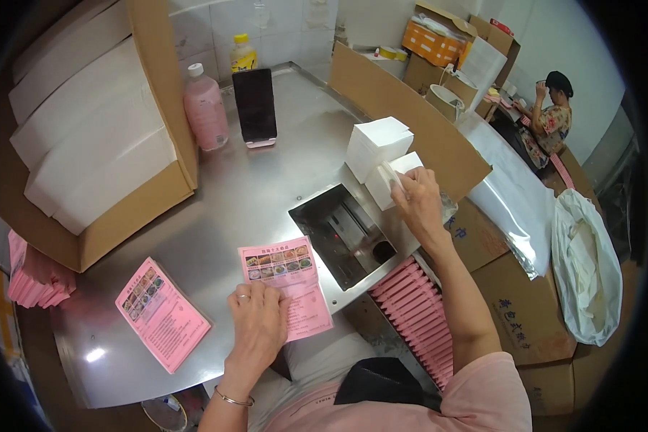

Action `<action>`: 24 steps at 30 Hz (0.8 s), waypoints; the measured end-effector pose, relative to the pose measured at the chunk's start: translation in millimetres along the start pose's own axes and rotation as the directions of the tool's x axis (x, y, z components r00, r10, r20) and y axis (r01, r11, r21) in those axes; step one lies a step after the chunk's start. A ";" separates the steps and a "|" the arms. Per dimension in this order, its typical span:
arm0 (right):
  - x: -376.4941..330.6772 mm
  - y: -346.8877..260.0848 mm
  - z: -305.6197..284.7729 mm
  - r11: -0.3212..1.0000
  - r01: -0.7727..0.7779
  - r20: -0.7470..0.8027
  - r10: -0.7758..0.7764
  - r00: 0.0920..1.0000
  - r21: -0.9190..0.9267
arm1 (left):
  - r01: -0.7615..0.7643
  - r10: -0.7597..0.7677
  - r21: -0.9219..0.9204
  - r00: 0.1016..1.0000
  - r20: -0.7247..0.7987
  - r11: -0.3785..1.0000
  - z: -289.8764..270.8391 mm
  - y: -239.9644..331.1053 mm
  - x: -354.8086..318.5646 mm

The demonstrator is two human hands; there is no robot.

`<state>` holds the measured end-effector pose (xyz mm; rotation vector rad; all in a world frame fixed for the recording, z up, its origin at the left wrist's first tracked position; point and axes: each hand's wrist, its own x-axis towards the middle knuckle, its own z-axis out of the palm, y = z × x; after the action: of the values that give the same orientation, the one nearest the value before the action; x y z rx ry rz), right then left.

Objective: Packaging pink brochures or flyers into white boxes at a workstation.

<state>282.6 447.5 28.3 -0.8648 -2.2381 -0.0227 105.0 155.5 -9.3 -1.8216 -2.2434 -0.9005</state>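
A pink printed paper sheet [306, 306] with rows of small food pictures lies over the table's front edge. My left hand [258, 317], with a ring and a bracelet, has its fingers curled on the sheet's left side; the thumb is hidden. At the table's right, my right hand [419, 201] pinches a folded white napkin [390, 176] beside the shorter of two white napkin stacks [407, 163]. The taller napkin stack [380, 144] stands just behind it. A stack of similar pink sheets [163, 315] rests on the table to the left of my left hand.
A rectangular slot [342, 230] opens in the metal table between my hands. Below it, pink packets [417, 309] stand in a row. A cardboard box [133, 216] of white bundles is at left. A phone [255, 108] and pink bottle [205, 108] stand behind. Another person [551, 122] sits far right.
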 end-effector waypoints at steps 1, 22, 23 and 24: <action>-0.8 -0.3 0.4 1.000 0.020 -0.024 -0.021 1.000 -0.017 | -0.009 0.009 -0.002 1.000 -0.008 1.000 -0.5 0.2 0.7; 6.8 -2.8 4.5 0.994 0.001 -0.003 -0.001 1.000 -0.110 | -0.027 0.026 -0.057 0.999 -0.019 0.998 -1.9 2.5 3.6; 7.9 -1.6 4.2 0.997 -0.028 0.001 0.028 1.000 -0.079 | -0.026 0.025 -0.056 0.999 -0.020 0.998 -1.7 2.1 3.8; 8.7 -1.1 3.9 0.997 -0.026 0.001 0.026 1.000 -0.078 | -0.029 0.028 -0.056 0.999 -0.018 0.998 -1.5 1.6 3.7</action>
<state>275.0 452.7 31.2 -0.9362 -2.2400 -0.0976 105.0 158.0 -5.8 -1.8567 -2.1972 -0.9798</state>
